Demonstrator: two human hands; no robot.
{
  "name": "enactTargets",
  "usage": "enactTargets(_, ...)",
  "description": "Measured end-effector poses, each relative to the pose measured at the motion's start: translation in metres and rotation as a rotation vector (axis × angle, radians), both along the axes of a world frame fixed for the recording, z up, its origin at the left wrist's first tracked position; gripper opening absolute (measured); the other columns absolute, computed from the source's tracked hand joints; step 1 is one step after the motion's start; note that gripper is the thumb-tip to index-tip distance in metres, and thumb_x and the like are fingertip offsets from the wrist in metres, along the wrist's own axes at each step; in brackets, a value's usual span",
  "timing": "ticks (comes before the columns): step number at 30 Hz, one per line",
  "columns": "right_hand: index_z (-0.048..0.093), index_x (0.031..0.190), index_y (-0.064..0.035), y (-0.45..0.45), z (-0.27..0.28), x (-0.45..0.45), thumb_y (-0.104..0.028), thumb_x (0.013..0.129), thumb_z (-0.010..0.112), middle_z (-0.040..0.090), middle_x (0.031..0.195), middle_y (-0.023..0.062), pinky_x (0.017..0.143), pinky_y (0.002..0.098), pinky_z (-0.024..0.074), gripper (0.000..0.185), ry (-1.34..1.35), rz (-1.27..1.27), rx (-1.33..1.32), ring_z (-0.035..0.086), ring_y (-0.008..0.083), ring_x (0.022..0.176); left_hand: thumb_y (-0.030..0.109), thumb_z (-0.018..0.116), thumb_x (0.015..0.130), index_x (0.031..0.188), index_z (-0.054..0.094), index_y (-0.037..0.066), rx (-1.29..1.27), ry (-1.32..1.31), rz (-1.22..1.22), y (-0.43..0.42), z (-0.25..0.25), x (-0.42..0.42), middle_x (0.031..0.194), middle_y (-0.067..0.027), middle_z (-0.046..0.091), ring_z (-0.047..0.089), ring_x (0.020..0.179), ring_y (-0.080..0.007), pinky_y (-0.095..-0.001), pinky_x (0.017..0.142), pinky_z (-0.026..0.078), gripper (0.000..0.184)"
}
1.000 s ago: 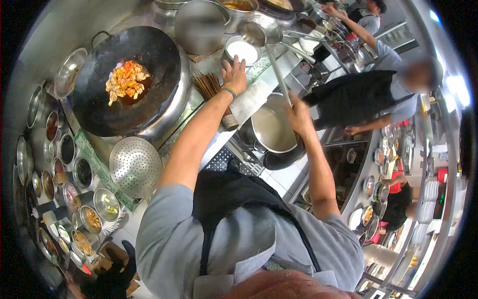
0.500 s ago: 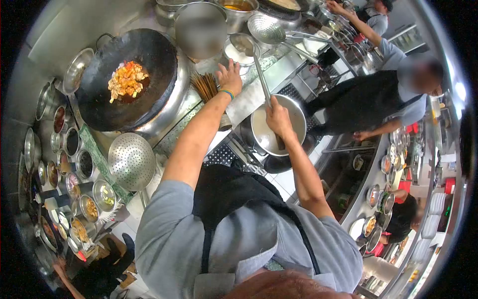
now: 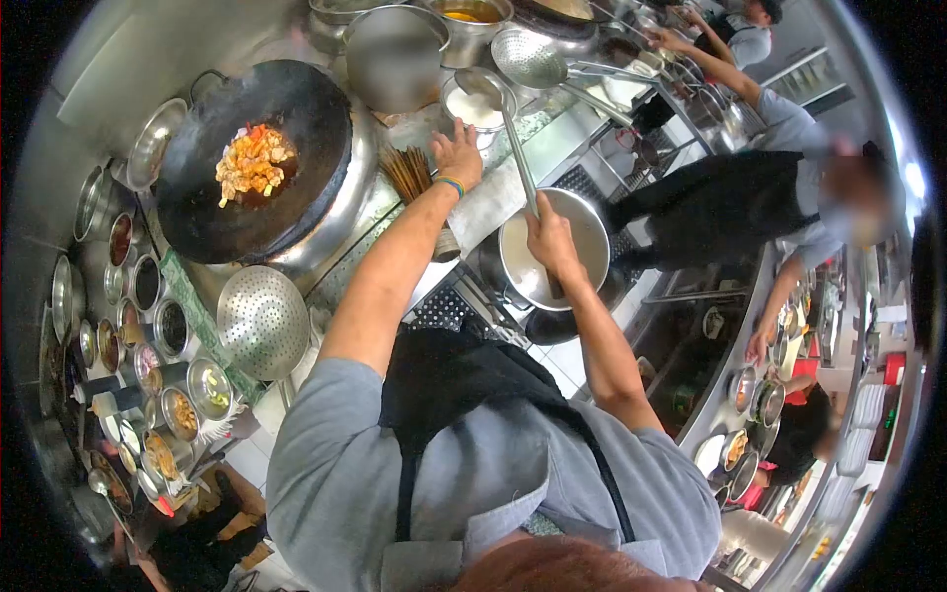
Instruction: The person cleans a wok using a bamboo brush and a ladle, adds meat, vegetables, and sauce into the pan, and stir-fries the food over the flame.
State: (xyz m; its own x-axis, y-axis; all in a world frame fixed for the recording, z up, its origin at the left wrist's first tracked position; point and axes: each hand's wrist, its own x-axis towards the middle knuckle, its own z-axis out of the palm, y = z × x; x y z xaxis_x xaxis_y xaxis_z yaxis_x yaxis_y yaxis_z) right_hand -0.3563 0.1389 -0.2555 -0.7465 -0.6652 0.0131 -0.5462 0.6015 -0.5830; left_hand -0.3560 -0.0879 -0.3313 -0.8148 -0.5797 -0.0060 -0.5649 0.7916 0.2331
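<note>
My right hand is wrapped round the long handle of a metal ladle, whose head is over a small bowl with a white substance in it. My left hand has its fingers stretched out at the near side of this bowl; whether they touch it I cannot tell. A bamboo wok brush stands beside my left wrist. To the left, a large black wok holds diced orange and pale food. A large pot stands below my right hand.
A perforated strainer lies near my left arm, and another strainer is at the back. Several seasoning and ingredient containers line the left side. A co-worker in a dark apron stands at the right by a counter.
My hands and the ladle hold nearly the same position; the ladle head tilts slightly. The co-worker at the right has leaned toward the counter, an arm reaching to the bowls there.
</note>
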Motion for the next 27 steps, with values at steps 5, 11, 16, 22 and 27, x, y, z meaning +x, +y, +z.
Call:
enactTargets(5, 0.051, 0.130, 0.0012, 0.008, 0.015, -0.009, -0.013, 0.091, 0.057, 0.062, 0.099, 0.0361, 0.084, 0.0515, 0.0489, 0.042, -0.002, 0.092, -0.129, 0.061, 0.0493, 0.099, 0.017, 0.043, 0.092, 0.151, 0.030, 0.012, 0.009, 0.011, 0.000, -0.012, 0.000, -0.004, 0.161, -0.0135, 0.018, 0.030, 0.132, -0.0571, -0.0625, 0.108, 0.025, 0.061)
enactTargets(11, 0.051, 0.131, 0.0013, 0.011, 0.002, -0.005, -0.014, 0.092, 0.056, 0.062, 0.105, 0.0341, 0.089, 0.0504, 0.0484, 0.043, -0.022, 0.078, -0.126, 0.061, 0.0483, 0.103, 0.015, 0.049, 0.089, 0.151, 0.030, 0.012, 0.048, 0.018, -0.002, -0.012, 0.002, -0.003, 0.160, -0.0144, 0.018, 0.031, 0.132, -0.0574, -0.0626, 0.108, 0.026, 0.065)
enactTargets(16, 0.051, 0.132, -0.0012, -0.002, -0.014, 0.004, -0.018, 0.093, 0.056, 0.062, 0.111, 0.0313, 0.092, 0.0492, 0.0474, 0.043, -0.003, -0.031, -0.011, 0.059, 0.0461, 0.107, 0.013, 0.054, 0.084, 0.152, 0.028, 0.012, 0.076, 0.040, -0.018, -0.013, 0.000, -0.002, 0.160, -0.0154, 0.018, 0.030, 0.131, -0.0585, -0.0616, 0.109, 0.025, 0.073)
enactTargets(22, 0.052, 0.132, -0.0003, 0.003, -0.003, 0.001, -0.020, 0.093, 0.058, 0.063, 0.110, 0.0315, 0.091, 0.0474, 0.0481, 0.044, -0.053, -0.010, -0.105, 0.060, 0.0461, 0.107, 0.021, 0.070, 0.076, 0.143, 0.042, 0.006, 0.268, 0.250, -0.068, -0.030, 0.009, -0.001, 0.151, -0.0219, 0.035, 0.050, 0.125, -0.0422, -0.0485, 0.106, 0.038, 0.074)
enactTargets(27, 0.053, 0.133, 0.0001, 0.001, 0.006, -0.006, -0.021, 0.092, 0.061, 0.064, 0.109, 0.0308, 0.089, 0.0429, 0.0497, 0.046, -0.183, -0.053, -0.105, 0.064, 0.0410, 0.105, 0.008, 0.073, 0.084, 0.117, 0.056, 0.002, 1.234, 1.152, -0.237, 0.027, 0.220, 0.141, 0.105, -0.0061, 0.061, 0.060, 0.092, -0.0117, -0.0244, 0.077, 0.050, 0.038)
